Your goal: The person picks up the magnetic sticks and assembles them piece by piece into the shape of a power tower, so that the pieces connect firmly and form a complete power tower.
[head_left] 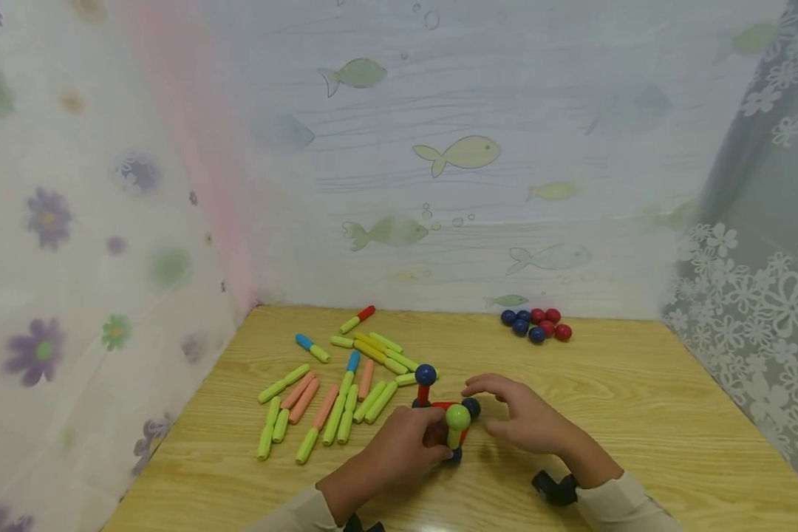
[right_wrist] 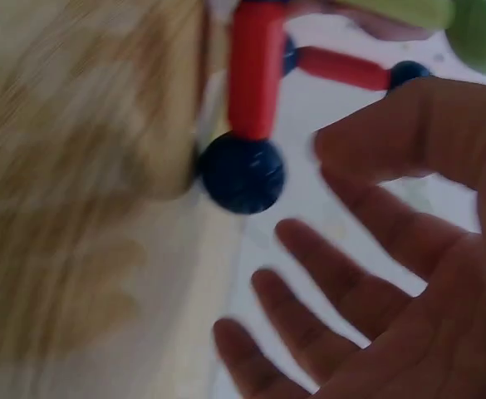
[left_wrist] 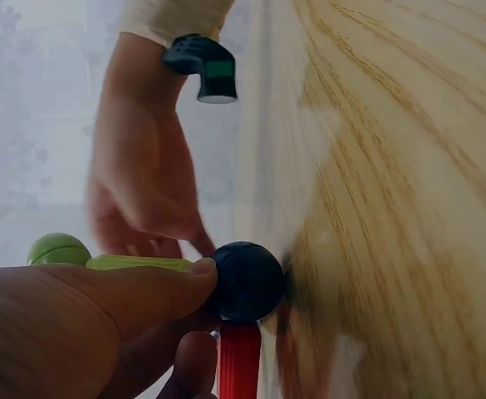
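Note:
A small toy frame of red rods (head_left: 447,405) and dark blue balls stands on the wooden table. From one corner rises a green rod (left_wrist: 139,262) topped by a green ball (head_left: 457,417); another corner carries an upright red rod (head_left: 423,395) under a blue ball (head_left: 425,374). My left hand (head_left: 402,447) pinches the green rod close to its bottom blue ball (left_wrist: 247,281), thumb along the rod. Just right of the frame, my right hand (head_left: 528,417) has its fingers spread and holds nothing. It is nearest the right corner's blue ball (right_wrist: 244,172), apart from it.
Left of the frame lie several loose green rods (head_left: 282,384), orange rods (head_left: 304,399) and joined pairs, one with a red end (head_left: 366,313). At the back right sit several loose blue balls (head_left: 520,327) and red balls (head_left: 562,332). Patterned curtains (head_left: 465,222) border the table (head_left: 638,414).

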Demonstrator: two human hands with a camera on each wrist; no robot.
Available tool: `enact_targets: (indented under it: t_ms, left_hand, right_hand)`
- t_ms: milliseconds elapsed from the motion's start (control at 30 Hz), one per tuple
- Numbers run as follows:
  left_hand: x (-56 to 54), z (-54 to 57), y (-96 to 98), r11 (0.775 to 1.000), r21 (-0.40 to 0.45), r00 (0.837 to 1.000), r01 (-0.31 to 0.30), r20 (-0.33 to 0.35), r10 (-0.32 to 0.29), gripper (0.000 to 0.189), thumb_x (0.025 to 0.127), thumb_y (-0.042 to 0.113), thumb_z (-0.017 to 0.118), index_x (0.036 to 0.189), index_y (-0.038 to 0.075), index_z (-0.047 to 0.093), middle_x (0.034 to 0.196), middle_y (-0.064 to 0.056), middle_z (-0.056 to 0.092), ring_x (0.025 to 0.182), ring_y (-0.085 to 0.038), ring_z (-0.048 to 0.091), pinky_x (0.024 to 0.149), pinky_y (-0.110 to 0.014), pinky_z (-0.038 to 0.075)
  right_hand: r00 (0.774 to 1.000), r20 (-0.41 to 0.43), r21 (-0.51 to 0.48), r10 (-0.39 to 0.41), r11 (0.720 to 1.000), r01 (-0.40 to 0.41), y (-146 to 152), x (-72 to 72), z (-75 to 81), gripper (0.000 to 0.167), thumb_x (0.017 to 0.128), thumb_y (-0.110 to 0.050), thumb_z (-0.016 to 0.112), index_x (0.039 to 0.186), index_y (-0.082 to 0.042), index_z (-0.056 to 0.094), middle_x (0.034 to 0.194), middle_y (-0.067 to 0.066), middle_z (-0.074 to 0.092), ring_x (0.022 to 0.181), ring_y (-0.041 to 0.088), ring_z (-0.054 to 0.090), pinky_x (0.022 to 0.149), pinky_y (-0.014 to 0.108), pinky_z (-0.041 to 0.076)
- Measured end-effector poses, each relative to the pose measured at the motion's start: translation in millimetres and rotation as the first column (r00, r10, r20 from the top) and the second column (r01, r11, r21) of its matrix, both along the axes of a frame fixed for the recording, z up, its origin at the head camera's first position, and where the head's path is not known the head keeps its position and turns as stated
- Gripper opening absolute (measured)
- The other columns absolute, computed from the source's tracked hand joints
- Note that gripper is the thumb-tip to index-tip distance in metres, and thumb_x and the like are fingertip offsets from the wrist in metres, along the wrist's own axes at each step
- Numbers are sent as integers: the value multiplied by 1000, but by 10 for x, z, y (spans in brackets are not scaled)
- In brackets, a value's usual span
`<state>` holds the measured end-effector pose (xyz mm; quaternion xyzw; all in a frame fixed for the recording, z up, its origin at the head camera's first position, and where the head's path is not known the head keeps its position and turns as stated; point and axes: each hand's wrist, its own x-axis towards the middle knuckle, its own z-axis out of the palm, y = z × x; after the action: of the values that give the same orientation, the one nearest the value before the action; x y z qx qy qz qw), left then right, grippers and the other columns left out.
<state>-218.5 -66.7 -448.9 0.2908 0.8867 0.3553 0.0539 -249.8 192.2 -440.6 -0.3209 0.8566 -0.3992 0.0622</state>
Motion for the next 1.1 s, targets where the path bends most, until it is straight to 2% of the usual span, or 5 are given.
enact_targets:
  t_ms: [233,467,833,933,1100]
  left_hand:
    - [-12,11,-28,1000,-17,1000,-7,2,7,30,87,20,85,114,20,72,95,15,72,82,5,62,72,-18,51]
    - [-110,9,-91,1000,13,1000,4,18,-4,19,89,12,82,102,22,73,98,12,75,81,3,62,73,-18,53]
    - [-368,10,-402,993,-3,992,-115,-53,115,14,93,9,77,106,14,76,95,6,72,84,-3,65,74,-24,55]
    - [-527,96,-645,974,-10,973,-228,-49,227,14,94,8,74,108,9,76,95,4,72,86,-10,67,75,-30,57]
    - [-905,196,-1223,896,-12,896,-444,-7,444,20,98,6,68,117,4,73,110,-9,72,101,-27,69,82,-41,59]
  right_hand:
    - [998,-35,139,-56,988,60,15,-79,-105,42,90,-1,68,131,-14,67,133,6,67,125,37,62,100,57,53]
    - [986,-87,239,-145,957,162,20,-29,-10,20,87,-14,81,101,-19,69,101,-7,72,97,17,69,83,36,58]
    - [993,-25,232,-116,965,119,-20,86,15,30,84,-33,88,88,-18,63,78,-12,63,69,5,55,62,24,48]
    - [993,-11,230,-115,966,114,-72,118,12,31,84,-37,88,86,-18,63,76,-12,62,67,6,54,60,25,47]
    - [994,-11,226,-112,968,111,-154,145,-10,32,83,-41,87,86,-20,63,75,-14,61,67,5,53,60,24,46]
